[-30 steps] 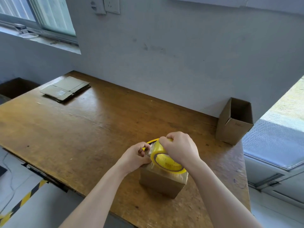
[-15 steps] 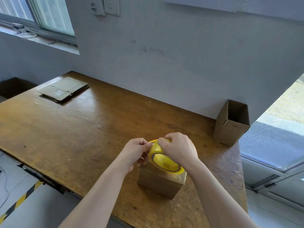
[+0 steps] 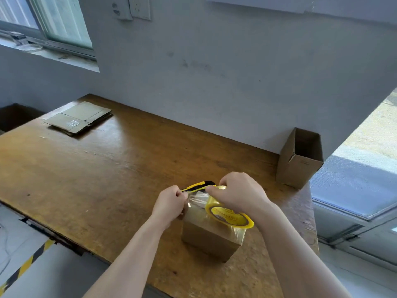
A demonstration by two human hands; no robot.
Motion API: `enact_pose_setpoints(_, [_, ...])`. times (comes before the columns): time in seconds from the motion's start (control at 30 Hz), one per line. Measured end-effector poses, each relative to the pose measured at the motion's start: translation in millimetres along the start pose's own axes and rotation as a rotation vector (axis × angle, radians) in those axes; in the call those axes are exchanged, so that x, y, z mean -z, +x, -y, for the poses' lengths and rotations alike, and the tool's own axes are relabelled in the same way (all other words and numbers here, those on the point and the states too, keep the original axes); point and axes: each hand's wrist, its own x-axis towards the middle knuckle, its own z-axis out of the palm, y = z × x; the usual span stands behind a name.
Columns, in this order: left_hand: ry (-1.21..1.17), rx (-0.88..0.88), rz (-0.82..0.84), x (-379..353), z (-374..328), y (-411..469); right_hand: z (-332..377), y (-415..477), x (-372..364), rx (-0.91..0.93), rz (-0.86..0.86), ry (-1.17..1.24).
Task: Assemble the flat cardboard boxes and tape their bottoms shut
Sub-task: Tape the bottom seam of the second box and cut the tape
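While the box (image 3: 210, 239) sits bottom-up near the bench's (image 3: 107, 168) front right corner, the head view shows the taping step in hand: the right hand (image 3: 240, 194) curls over the yellow roll (image 3: 227, 216) resting on the box, and the left hand (image 3: 171, 201) pinches the free end of a clear strip (image 3: 196, 200) drawn taut between the two. Tape already shines over the box's top and right side. A yellow-and-black knife (image 3: 199, 185) shows just behind the hands; whether it lies on the bench or is held cannot be told. Flat boxes (image 3: 79, 119) are stacked at the far left corner, and an open box (image 3: 298, 164) stands at the far right one. The next move probably calls for severing the strip close to the roll, then pressing the loose end down flat.
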Motion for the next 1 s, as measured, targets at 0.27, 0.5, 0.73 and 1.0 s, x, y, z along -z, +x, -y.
enact_pose_setpoints(0.27, [-0.040,0.148,0.177,10.0,-8.9,14.7,3.8,2.1,-1.5,0.031,0.011,-0.018])
enact_pose_setpoints(0.5, [0.073,0.079,0.224,2.0,0.4,16.4,12.8,4.5,-7.8,0.036,0.016,-0.023])
enact_pose_setpoints(0.73, [0.174,0.080,0.263,-11.5,10.8,16.7,14.8,5.7,-11.0,0.017,-0.011,-0.021])
enact_pose_setpoints(1.0, [0.172,0.087,0.024,-10.4,14.0,14.1,15.2,6.7,-10.6,0.006,-0.033,0.006])
